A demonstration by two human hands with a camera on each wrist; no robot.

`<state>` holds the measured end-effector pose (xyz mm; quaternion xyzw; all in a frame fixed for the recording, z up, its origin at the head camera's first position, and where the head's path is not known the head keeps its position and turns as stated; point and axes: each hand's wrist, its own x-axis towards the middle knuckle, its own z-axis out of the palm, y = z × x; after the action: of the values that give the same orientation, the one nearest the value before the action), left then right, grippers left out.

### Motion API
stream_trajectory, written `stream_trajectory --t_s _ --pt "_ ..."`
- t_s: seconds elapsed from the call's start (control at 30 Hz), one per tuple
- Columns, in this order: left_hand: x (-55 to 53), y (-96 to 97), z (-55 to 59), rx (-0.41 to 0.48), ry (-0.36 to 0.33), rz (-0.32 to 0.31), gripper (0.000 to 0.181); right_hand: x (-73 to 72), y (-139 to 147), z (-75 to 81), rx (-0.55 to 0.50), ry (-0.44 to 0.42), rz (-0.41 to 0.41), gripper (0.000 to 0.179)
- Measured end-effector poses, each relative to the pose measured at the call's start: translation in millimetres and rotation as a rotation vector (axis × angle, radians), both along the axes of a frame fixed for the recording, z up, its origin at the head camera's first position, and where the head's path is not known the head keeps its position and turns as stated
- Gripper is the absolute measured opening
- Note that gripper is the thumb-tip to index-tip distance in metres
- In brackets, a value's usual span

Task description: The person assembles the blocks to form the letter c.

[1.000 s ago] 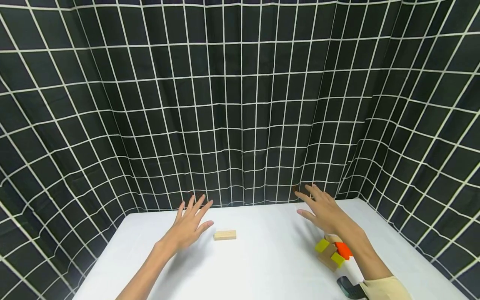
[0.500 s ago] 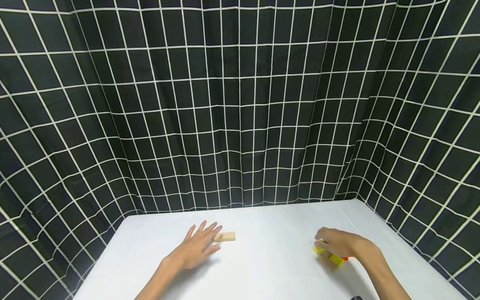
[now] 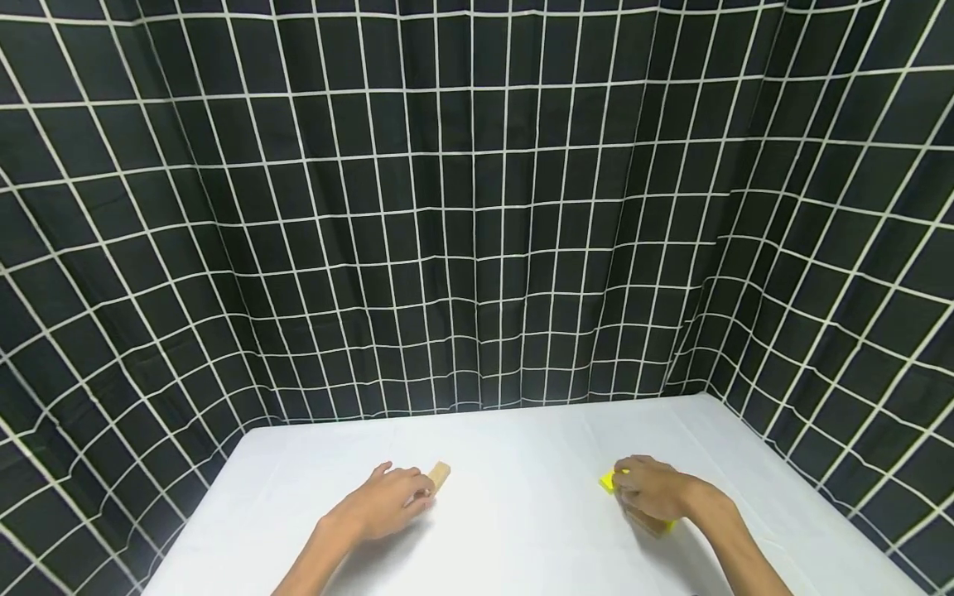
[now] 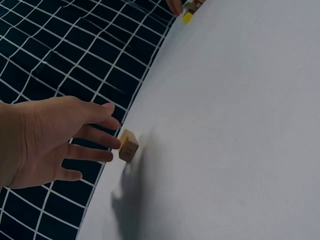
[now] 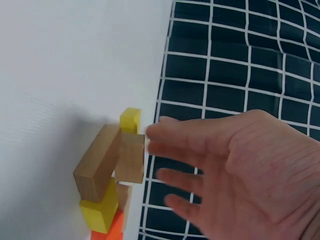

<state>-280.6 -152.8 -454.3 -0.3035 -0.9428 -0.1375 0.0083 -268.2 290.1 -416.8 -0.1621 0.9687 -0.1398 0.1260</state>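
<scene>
At the left part of the white table, my left hand [image 3: 389, 501] pinches one end of a pale wooden block [image 3: 441, 474]; the other end sticks out past the fingers. In the left wrist view, the fingertips of my left hand [image 4: 75, 140] meet the wooden block [image 4: 128, 146]. On the right, my right hand [image 3: 656, 488] bends over a group of blocks and hides most of them. A yellow block [image 3: 607, 482] shows past its fingertips. From the right wrist, the hand [image 5: 240, 170] lies beside a small wooden block [image 5: 131, 159]; whether it grips this is unclear.
Around the right hand are a longer wooden block [image 5: 97, 162], another yellow block [image 5: 100, 212] and an orange block [image 5: 115, 227]. A dark curtain with white grid lines [image 3: 477, 248] encloses the back and sides of the white table [image 3: 522, 497].
Both hands have come down to the blocks. The left wooden block has turned from lying crosswise to slanting. On the right, one yellow block has shifted left, away from the other yellow block.
</scene>
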Motion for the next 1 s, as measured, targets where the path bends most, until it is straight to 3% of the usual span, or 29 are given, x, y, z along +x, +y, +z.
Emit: stream_trajectory --t_s 0.13,0.27,0.37,0.63,0.83,1.0 --pt "-5.2 10.1 3.2 0.021 0.063 0.061 0.034 -2.1 -3 4.2 -0.002 0.068 -0.021 0.043" --pt "-11.0 20.7 -2.8 0.053 0.105 0.182 0.039 -8.4 -7 1.6 0.004 0.102 -0.017 0.043" --pt "-15.1 26.9 -7.6 0.069 0.122 0.231 0.04 -14.5 -12 -3.9 0.029 0.115 -0.015 0.041" --pt "-22.9 37.3 -12.9 0.089 0.119 0.229 0.045 -24.9 -19 -13.2 0.09 0.089 -0.101 0.038" --pt "-24.5 41.5 -18.1 0.078 0.167 0.214 0.021 -30.0 -19 -20.8 0.111 0.146 -0.081 0.03" --pt "-23.4 43.1 -20.2 0.111 0.147 0.23 0.015 -32.4 -20 -24.9 0.136 0.204 -0.064 0.023"
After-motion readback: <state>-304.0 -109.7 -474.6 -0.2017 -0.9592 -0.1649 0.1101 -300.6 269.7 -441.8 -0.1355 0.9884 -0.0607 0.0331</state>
